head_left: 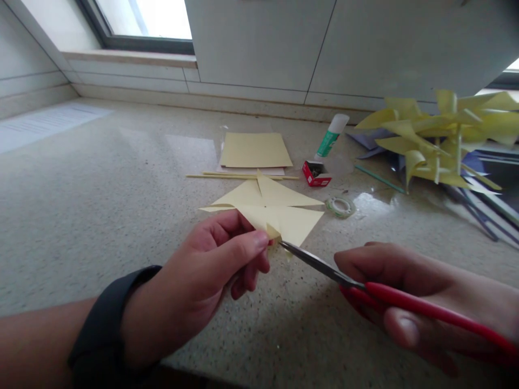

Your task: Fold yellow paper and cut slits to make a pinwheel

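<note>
Pinching a pale yellow folded paper square (267, 208) near its lower edge, the left hand (211, 270) is keeping the sheet lifted just above the speckled stone countertop (101, 216), thumb on top and fingers curled beneath. The right hand (421, 297) is closing its fingers around the handles of the red-handled steel scissors (365, 283), whose blades are looking nearly closed, with the tip touching the paper's small folded corner right beside the left thumb. The scissors' long axis is running from lower right up to the left, pointing straight at the pinch, so the paper is lying up and to the left of the blades, with the left hand the nearer one.

Farther back are lying a flat stack of yellow paper sheets (255, 150), thin wooden sticks (239, 176), a green and white glue stick (332, 136), a small red box (316, 173), a clear tape roll (340, 206) and a heap of yellow paper pinwheels (441, 140).
</note>
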Available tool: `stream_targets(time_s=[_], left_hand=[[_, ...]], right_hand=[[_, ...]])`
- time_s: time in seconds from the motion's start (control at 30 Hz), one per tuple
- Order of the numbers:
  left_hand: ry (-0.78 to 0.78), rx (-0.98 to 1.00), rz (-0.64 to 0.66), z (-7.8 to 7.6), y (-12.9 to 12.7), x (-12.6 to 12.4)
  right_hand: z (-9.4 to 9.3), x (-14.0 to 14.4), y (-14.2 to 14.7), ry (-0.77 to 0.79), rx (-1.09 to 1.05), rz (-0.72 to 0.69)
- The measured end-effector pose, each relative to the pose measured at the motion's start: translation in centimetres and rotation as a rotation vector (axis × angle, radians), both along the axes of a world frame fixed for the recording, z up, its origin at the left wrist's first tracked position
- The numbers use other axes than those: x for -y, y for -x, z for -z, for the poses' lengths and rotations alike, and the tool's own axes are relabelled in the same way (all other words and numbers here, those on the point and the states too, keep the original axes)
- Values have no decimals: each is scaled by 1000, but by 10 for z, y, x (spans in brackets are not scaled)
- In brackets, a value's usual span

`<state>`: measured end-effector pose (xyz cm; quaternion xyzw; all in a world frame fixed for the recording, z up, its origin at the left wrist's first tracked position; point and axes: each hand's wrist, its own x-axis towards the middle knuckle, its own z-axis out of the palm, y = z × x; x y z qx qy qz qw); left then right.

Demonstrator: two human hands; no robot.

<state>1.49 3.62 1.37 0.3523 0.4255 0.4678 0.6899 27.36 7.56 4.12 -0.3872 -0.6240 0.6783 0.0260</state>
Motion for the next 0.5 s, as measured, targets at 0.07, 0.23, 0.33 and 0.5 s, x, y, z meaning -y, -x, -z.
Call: stream_targets(time_s=[0.07,0.23,0.33,0.5], left_hand=[[-3,-17,6,1,0,1],[-18,-24,24,0,-1,3],[-10,-26,28,0,-1,4],[-14,-24,22,-1,-1,3]], right_hand=[[-1,-1,1,149,-10,-46],[-3,-3,4,240,-42,-41],[-3,-4,4,239,-48,-59],[-3,-4,5,222,-23,-77]])
